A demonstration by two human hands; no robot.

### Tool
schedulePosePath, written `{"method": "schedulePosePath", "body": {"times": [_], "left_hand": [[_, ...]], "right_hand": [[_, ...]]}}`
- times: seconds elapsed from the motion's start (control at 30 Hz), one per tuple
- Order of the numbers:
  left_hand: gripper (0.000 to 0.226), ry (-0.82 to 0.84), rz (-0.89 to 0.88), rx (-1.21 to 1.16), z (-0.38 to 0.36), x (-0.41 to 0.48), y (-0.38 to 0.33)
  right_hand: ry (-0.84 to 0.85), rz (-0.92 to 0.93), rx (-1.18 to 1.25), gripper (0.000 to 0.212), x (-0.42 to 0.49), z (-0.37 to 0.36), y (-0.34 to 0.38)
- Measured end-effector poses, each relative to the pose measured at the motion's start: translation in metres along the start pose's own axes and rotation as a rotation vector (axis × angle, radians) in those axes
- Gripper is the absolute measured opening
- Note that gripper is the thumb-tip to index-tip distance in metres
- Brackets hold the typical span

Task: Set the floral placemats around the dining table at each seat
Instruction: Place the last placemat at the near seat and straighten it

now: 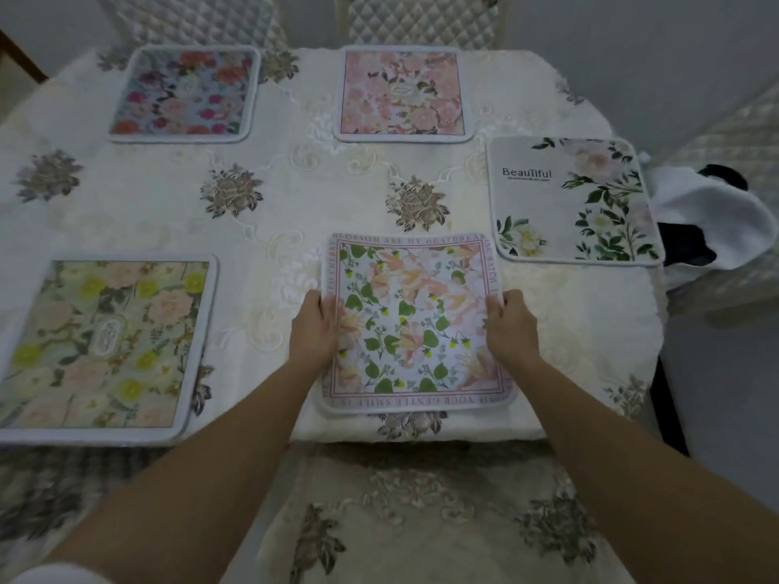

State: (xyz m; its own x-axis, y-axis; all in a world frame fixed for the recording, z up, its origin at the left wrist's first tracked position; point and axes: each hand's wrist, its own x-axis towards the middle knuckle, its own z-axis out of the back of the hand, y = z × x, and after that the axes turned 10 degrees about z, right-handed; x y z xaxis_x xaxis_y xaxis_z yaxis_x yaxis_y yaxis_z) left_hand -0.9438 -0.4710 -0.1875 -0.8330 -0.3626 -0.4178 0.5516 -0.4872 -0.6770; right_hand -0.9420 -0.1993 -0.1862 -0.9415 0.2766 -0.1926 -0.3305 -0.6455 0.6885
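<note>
1. Closest to the camera, at the bottom of the frame, two bare forearms reach up and forward over the draped edge of the embroidered tablecloth (139,204).
2. Lower centre now: the left hand (314,326) grips the left edge of the pink-bordered placemat (411,322), fingers curled over the rim, thumb side on top.
3. The right hand (510,324) does the same on the right edge, so both hands are grasping that one mat, which lies flat at the near table edge, its lettered border running all round.
4. Lower left of the frame, well apart from the hands, the yellow-and-peach placemat (105,343) lies flat on the cloth with a pale oval emblem in its middle.
5. Moving up to the right-hand side, the white "Beautiful" placemat (573,200) sits at the table's right end, turned a little askew, its near-left corner just beside the held mat's far-right corner.
6. Right edge of the frame, a white and black cloth (708,212) lies bunched beyond the table, on what looks like a chair seat.
7. Upper centre, the pale pink placemat (402,92) lies square at the far edge.
8. Upper left, the red-and-blue placemat (185,94) lies beside it, well apart.
9. Top of the frame, two quilted chair backs (421,19) stand behind the far mats.
</note>
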Motion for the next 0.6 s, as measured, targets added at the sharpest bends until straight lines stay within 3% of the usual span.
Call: {"method": "schedulePosePath", "body": {"times": [0.2,0.6], "left_hand": [[0.034,0.023,0.091,-0.026,0.0,0.009,0.009],[0.022,0.056,0.113,-0.065,0.0,-0.002,0.012]], "right_hand": [[0.019,-0.035,-0.024,0.024,0.001,0.0,-0.01],[0.021,-0.016,-0.062,0.022,-0.005,0.011,-0.019]]}}
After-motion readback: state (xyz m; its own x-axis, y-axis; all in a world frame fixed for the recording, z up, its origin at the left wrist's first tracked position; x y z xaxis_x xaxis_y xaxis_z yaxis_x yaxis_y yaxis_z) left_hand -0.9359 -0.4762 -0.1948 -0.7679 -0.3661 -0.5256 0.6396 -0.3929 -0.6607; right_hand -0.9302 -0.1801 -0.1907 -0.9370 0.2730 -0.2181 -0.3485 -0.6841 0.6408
